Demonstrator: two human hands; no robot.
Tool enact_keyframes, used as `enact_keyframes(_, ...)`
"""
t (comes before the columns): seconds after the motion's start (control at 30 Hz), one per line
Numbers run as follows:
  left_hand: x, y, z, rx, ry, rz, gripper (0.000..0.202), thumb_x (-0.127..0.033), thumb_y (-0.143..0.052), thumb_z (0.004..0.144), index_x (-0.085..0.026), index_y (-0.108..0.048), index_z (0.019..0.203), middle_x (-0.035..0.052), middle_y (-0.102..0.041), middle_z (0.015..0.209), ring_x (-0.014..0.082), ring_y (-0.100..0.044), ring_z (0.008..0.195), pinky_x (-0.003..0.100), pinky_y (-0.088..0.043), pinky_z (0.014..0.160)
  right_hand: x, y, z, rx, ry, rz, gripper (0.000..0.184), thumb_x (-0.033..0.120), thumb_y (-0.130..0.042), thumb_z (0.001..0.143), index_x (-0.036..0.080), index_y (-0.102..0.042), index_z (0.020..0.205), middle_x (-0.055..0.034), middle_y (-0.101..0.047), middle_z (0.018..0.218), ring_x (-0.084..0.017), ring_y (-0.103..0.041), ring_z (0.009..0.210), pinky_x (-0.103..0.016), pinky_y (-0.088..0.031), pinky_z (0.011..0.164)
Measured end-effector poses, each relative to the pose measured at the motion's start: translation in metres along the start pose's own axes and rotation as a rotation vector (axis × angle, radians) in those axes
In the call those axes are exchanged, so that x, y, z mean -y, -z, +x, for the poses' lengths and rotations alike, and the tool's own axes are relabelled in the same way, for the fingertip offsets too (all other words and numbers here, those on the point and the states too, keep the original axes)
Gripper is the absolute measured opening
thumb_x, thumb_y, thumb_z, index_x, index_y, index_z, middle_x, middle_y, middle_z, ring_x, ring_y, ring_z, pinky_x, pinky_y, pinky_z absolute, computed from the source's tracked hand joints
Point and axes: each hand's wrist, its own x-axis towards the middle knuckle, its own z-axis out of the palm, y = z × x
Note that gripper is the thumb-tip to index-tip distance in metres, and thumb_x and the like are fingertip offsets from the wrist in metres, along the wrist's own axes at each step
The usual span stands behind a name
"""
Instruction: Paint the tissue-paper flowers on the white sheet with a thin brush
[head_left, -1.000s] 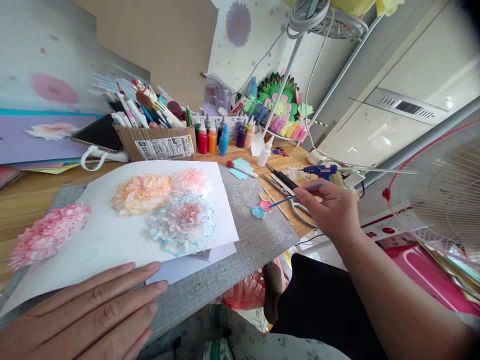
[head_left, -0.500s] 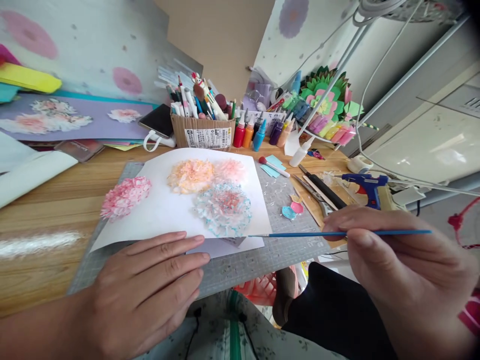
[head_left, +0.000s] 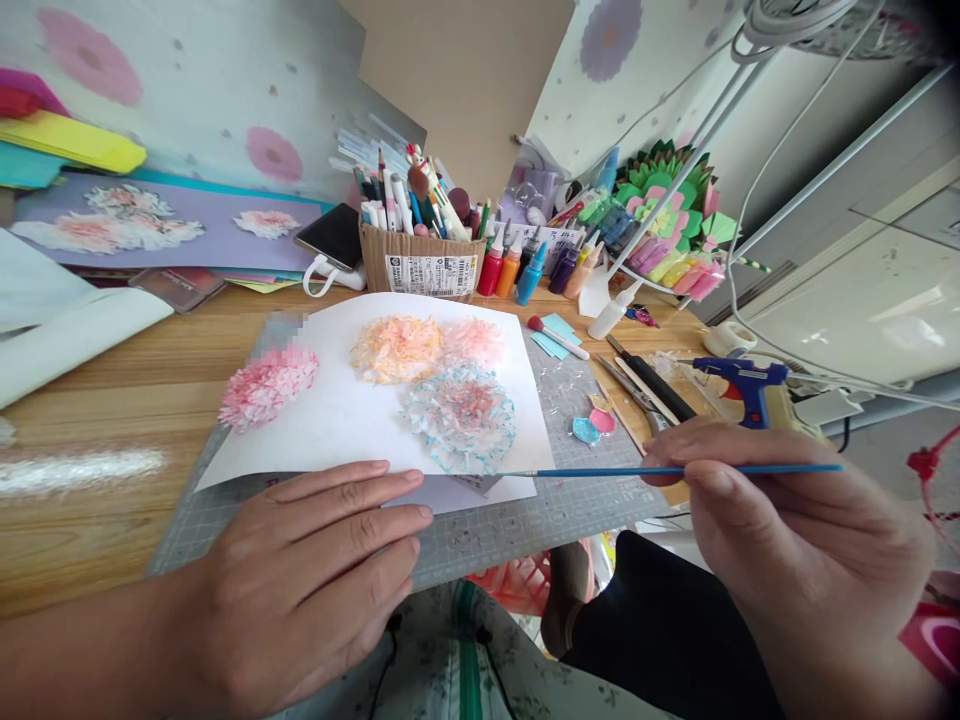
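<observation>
paintbrush (head_left: 585, 472): thin, blue-handled, lying almost level over the near right part of the grey cutting mat (head_left: 525, 525), bristle tip just beside the near edge of the blue-edged paper flower (head_left: 461, 415); contact between tip and flower cannot be told. right hand (head_left: 795, 540): fingers closed on the brush handle, pinched between thumb and forefinger, the rear end of the handle sticking out past the knuckles. left hand (head_left: 315, 580): fingers straight and close together, palm down, holding nothing, fingertips pressed on the near edge of the white sheet (head_left: 337, 425), the rest of the hand on the mat. the sheet lies on the mat and carries three ruffled paper flowers: the blue-edged one nearest, an orange one (head_left: 396, 348) and a pale pink one (head_left: 474, 340) behind it, all touching or nearly so. a fourth, deeper pink flower (head_left: 266, 385) sits at the sheet's left edge, partly blurred. containers: a cardboard box (head_left: 424, 272) stands at the back of the wooden table (head_left: 112, 400), packed with upright pens, markers and brushes (head_left: 409, 200). just right of the box is a row of small paint bottles (head_left: 514, 268), red, orange, blue and purple, capped and upright. a white squeeze bottle (head_left: 611, 312) leans further right. two small colour pads, blue (head_left: 585, 430) and pink (head_left: 602, 421), lie on the mat's right edge; whether they sit in dishes cannot be told. a blue glue gun (head_left: 742, 380) stands beyond the right hand.
</observation>
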Motion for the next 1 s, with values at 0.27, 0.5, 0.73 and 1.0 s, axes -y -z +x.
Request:
enact_keyframes(0.27,-0.001,0.0,-0.001,-0.005,0.018,-0.008,0.017,-0.011,-0.06,0.083,-0.016,-0.071,0.096,0.0016,-0.073,0.109,0.0177,-0.057,0.12,0.036,-0.042,0.111,-0.001,0.0,-0.001,-0.036,-0.003,-0.058,0.009,0.016,-0.068,0.081,0.024,-0.07,0.084,0.0007,-0.07,0.083,-0.017,-0.065,0.074,-0.031,-0.051,0.072)
enact_keyframes(0.5,0.0,0.001,0.001,-0.005,0.013,-0.006,0.016,-0.012,-0.06,0.083,-0.016,-0.07,0.094,0.0008,-0.073,0.109,0.0175,-0.058,0.119,0.034,-0.041,0.112,0.008,0.001,-0.001,-0.022,-0.075,-0.088,0.009,0.018,-0.066,0.082,0.025,-0.07,0.083,0.0017,-0.07,0.084,-0.016,-0.066,0.078,-0.029,-0.053,0.073)
enact_keyframes(0.73,0.0,0.001,0.001,0.003,-0.003,0.005,0.017,-0.011,-0.061,0.082,-0.016,-0.07,0.096,0.0014,-0.074,0.109,0.0174,-0.058,0.118,0.035,-0.041,0.111,0.012,0.0,-0.003,-0.04,-0.11,-0.109,0.008,0.018,-0.067,0.081,0.026,-0.07,0.082,0.0023,-0.07,0.081,-0.014,-0.064,0.074,-0.026,-0.053,0.067)
enact_keyframes(1.0,0.001,0.003,0.002,0.009,0.001,-0.003,0.018,-0.01,-0.06,0.083,-0.016,-0.07,0.096,0.0013,-0.073,0.109,0.0167,-0.057,0.12,0.034,-0.041,0.112,0.011,-0.004,-0.002,-0.02,-0.109,-0.048,0.008,0.016,-0.066,0.082,0.024,-0.07,0.083,0.0017,-0.07,0.082,-0.013,-0.065,0.077,-0.024,-0.053,0.072)
